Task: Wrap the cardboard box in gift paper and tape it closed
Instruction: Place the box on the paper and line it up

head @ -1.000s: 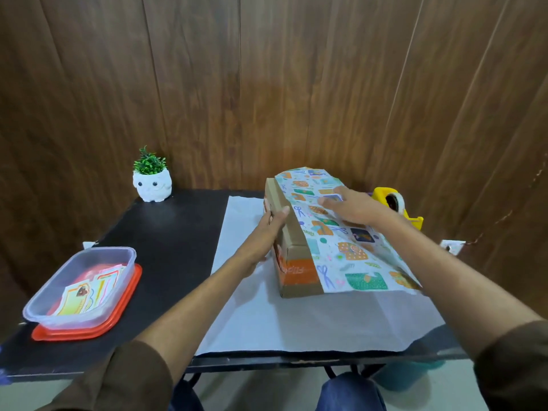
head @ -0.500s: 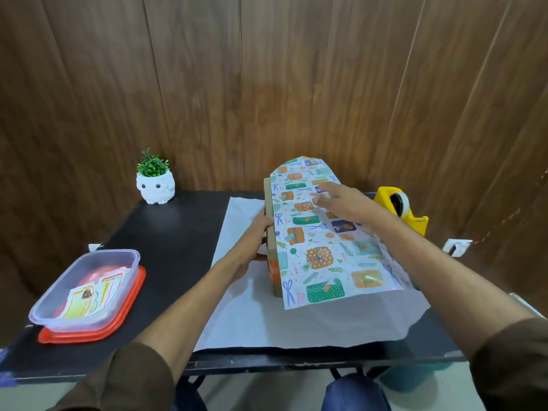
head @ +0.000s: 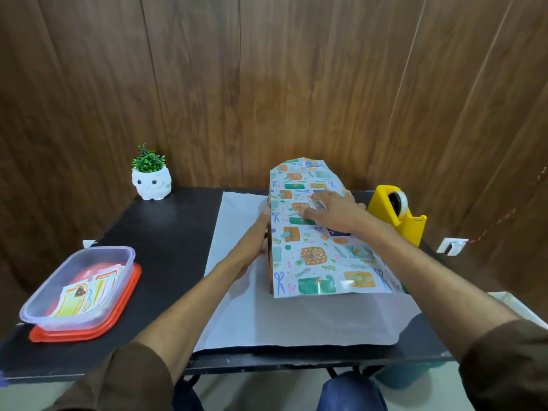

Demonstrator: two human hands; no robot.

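Two hands meet at the brown cardboard box (head: 269,262), right of centre in the frame on the black table (head: 166,232). Colourful gift-patterned wrapping paper (head: 311,256) drapes over its top, so only a sliver of the box's left side shows. The right hand (head: 335,212) lies flat on the paper with straight fingers. The left hand (head: 252,238) presses the box's left side, fingers extended. A yellow tape dispenser (head: 397,215) stands at the right edge.

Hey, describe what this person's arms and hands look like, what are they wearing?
The left sleeve and right sleeve are dark brown and end near the elbows, leaving both forearms bare. The left hand and right hand are bare too: no gloves, watch or bracelet shows.
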